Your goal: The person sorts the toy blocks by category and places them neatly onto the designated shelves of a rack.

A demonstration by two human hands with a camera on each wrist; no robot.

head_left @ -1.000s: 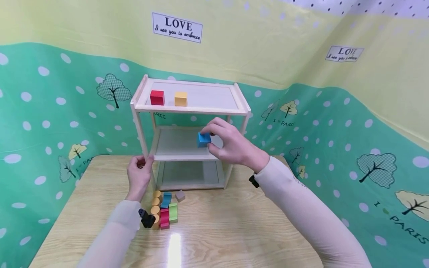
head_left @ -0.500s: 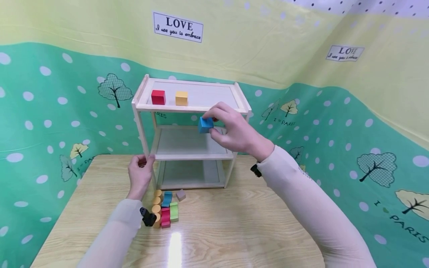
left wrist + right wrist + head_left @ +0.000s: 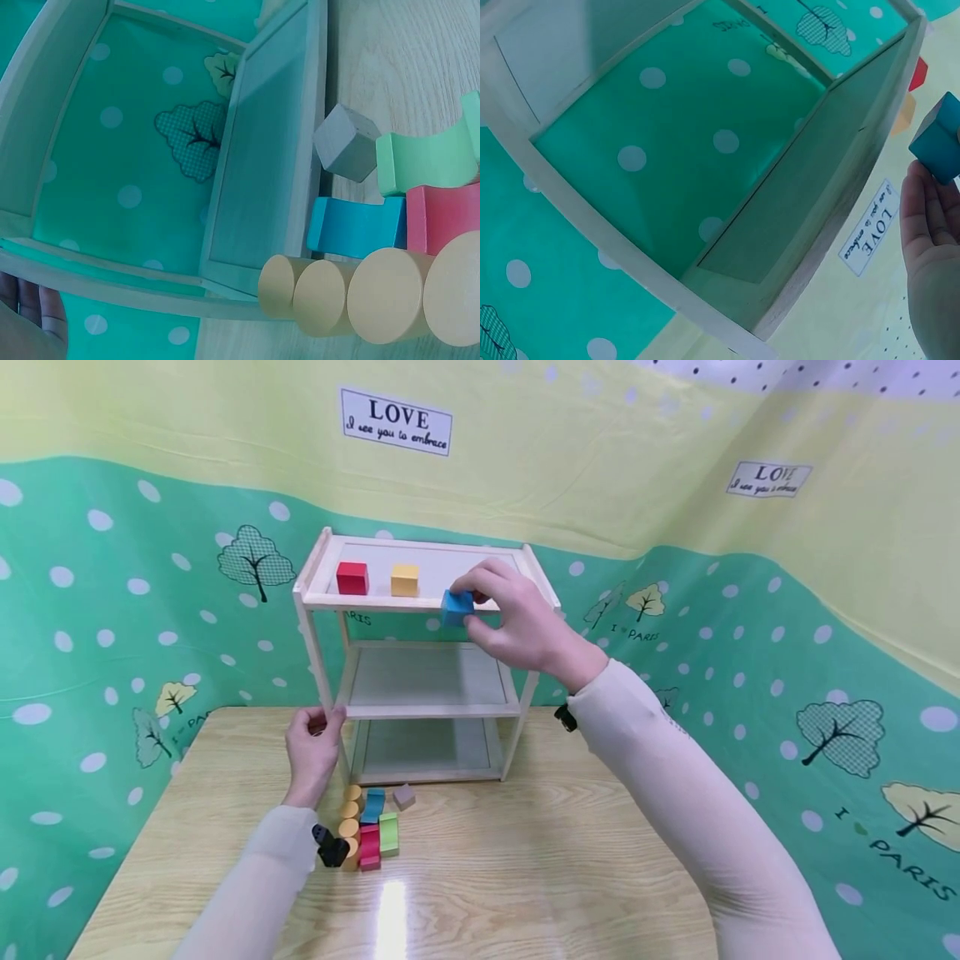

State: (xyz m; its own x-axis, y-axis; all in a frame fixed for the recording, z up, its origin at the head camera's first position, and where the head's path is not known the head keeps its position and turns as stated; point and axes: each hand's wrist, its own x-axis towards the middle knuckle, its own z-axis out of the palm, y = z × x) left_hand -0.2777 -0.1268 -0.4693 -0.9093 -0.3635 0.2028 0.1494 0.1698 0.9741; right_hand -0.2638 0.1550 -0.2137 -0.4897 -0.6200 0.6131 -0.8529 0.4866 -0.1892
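A blue cube (image 3: 456, 609) is pinched between the thumb and fingers of my right hand (image 3: 517, 618). In the head view it overlaps the front edge of the top board of a white three-tier shelf (image 3: 435, 712). My left hand (image 3: 313, 752) holds the shelf's front left post at about the middle board, fingers curled. On the top board sit a red cube (image 3: 352, 578) and, to its right, a yellow cube (image 3: 404, 581). The right wrist view shows the blue cube (image 3: 939, 146) at the fingertips, beyond the shelf's edge.
On the wooden table (image 3: 480, 877) before the shelf lie several tan cylinders (image 3: 390, 296) in a row, a blue curved block (image 3: 356, 225), a pink one (image 3: 442, 214), a green one (image 3: 427, 161) and a grey cube (image 3: 346, 142). A patterned curtain (image 3: 675, 635) hangs behind.
My right hand has risen with the blue cube from in front of the middle board to the top board's front edge. The left hand keeps its hold on the post.
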